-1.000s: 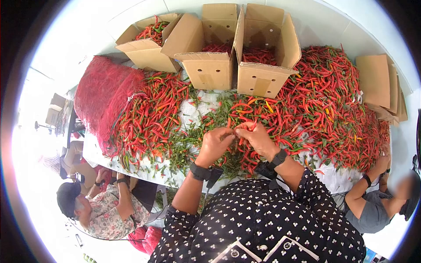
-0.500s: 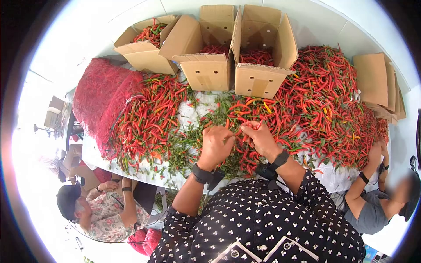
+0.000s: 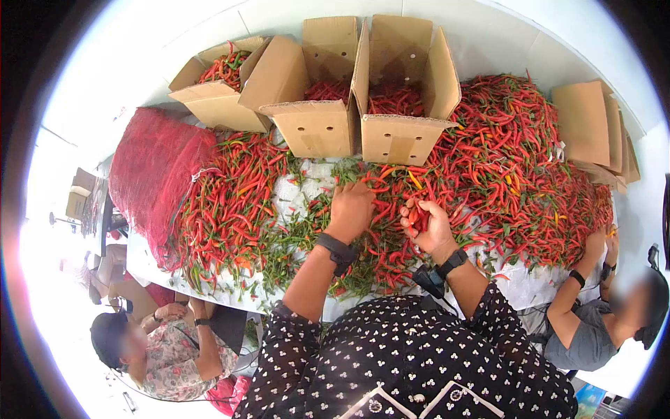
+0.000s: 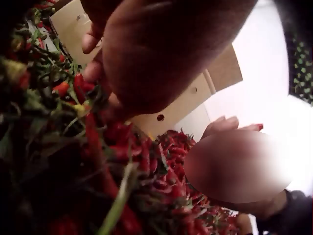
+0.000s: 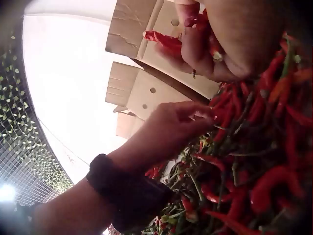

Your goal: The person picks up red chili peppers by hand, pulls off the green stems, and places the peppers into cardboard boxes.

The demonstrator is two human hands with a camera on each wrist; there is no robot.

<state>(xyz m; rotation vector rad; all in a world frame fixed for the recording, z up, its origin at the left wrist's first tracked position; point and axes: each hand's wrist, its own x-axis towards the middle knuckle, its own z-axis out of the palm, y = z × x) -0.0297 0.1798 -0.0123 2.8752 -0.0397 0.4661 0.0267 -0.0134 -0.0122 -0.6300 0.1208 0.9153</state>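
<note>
My right hand [image 3: 436, 230], palm turned up, holds several red chili peppers [image 3: 417, 218] in its curled fingers. In the right wrist view one red chili [image 5: 165, 40] sticks out past the fingers. My left hand [image 3: 351, 209] reaches down, back of the hand up, into the pile of red chilies and green stems [image 3: 307, 227]. Its thumb and fingertips are right at a red chili [image 5: 220, 116] in the right wrist view, and I cannot tell whether they pinch it. Loose red chilies [image 3: 391, 244] lie beneath both hands.
Open cardboard boxes [image 3: 314, 133] holding chilies stand along the back. A red mesh sack [image 3: 157, 178] lies left, a large chili heap [image 3: 516, 167] right. Folded cardboard [image 3: 586, 126] leans at far right. One person [image 3: 174, 342] sits left, another [image 3: 586, 328] right.
My hands were together over the pile, fingertips close. They have parted: the left moved forward into the chilies, while the right turned palm up with chilies in it.
</note>
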